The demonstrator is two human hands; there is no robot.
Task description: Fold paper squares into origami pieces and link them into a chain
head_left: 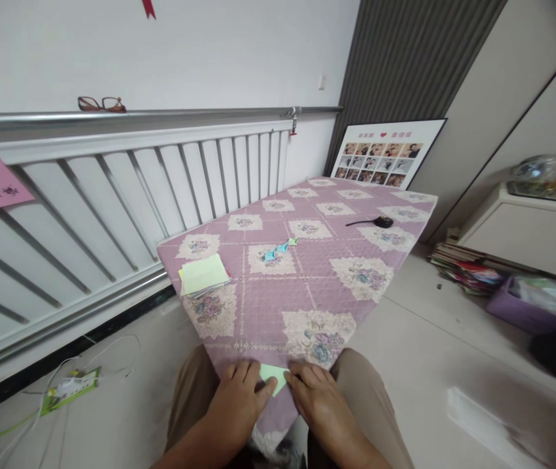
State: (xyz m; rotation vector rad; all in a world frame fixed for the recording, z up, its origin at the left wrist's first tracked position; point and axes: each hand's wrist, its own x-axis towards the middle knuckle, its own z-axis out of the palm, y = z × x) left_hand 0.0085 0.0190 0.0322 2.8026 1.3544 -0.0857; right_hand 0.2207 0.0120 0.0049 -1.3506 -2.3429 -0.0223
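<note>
A small light green piece of folded paper (272,376) lies on the purple flowered tablecloth (268,319), near the table corner between my knees. My left hand (242,397) grips its left side, the thumb pressed on the paper and the other fingers curled at the edge. At the right corner of the sheet, my right hand (317,397) pinches with its fingertips. Farther up the cloth, two little blue folded paper pieces (270,255) and a green folded piece (293,241) form a slanting row. To the left rests a stack of coloured paper squares (204,274), light green on top.
A black tape-like object (383,222) with a thin tail lies toward the table's far right. A white radiator (184,176) borders the left side, with glasses (102,104) on the pipe above. A power strip (71,391) with cables and a purple bin (526,306) are on the floor.
</note>
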